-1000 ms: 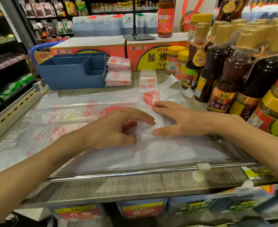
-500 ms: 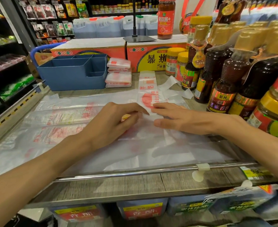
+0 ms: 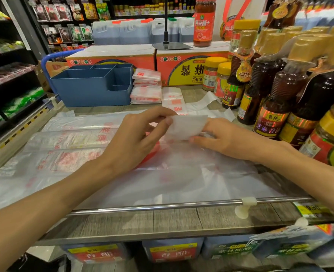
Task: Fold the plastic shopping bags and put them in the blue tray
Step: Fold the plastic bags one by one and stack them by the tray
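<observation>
— While the near end of the plastic shopping bag (image 3: 185,127) was lying flat under both hands a second ago, it is now being lifted off the shelf (image 3: 162,218) and turned over toward the far side. How is it being held?

— It is being pinched at its left edge by the left hand (image 3: 134,138), thumb and fingers curled onto it, and its right lower corner is being gripped by the right hand (image 3: 221,138). The raised flap is being kept between the two hands, above the loose bags (image 3: 68,154) spread to the left.

— And what is being gained for the task?

— One more fold is being made, it is judged; the strip is being shortened toward a small packet like those in the folded stack (image 3: 146,87), just right of the blue tray (image 3: 91,91) at the far left. Nothing is being put into the tray yet, so pressing flat and carrying across are still being awaited.
</observation>
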